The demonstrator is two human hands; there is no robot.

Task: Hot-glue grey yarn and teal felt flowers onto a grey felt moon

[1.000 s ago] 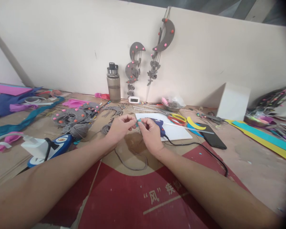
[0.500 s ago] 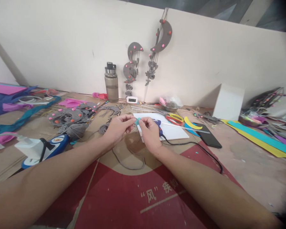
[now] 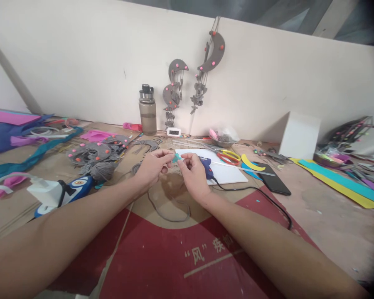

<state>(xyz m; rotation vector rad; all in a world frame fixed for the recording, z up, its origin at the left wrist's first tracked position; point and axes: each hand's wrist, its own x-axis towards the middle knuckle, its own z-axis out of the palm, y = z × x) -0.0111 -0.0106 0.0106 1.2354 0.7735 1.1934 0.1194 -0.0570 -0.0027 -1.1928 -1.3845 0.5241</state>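
Between the fingertips of both hands is a small teal felt piece (image 3: pixel 176 157), its outline partly covered by the fingers. My left hand (image 3: pixel 156 166) pinches it from the left. From the other side, my right hand (image 3: pixel 195 172) has thumb and forefinger closed at its edge. A grey cord (image 3: pixel 170 220) lies in a loop on the cardboard beneath the hands. Just behind the right hand, a blue glue gun (image 3: pixel 207 166) rests on a white board (image 3: pixel 232 176), its black cable trailing to the right.
Yellow-and-red scissors (image 3: pixel 230 157), a yellow felt crescent (image 3: pixel 251 162) and a black phone (image 3: pixel 272 178) lie to the right. On the left are a power strip with a white charger (image 3: pixel 45 193) and a grey yarn ball (image 3: pixel 101 169). A water bottle (image 3: pixel 147 112) stands against the wall.
The right fingers have loosened and shifted slightly, so more of the teal piece shows. Both hands stay close together in nearly the same place; the view has tilted a little.
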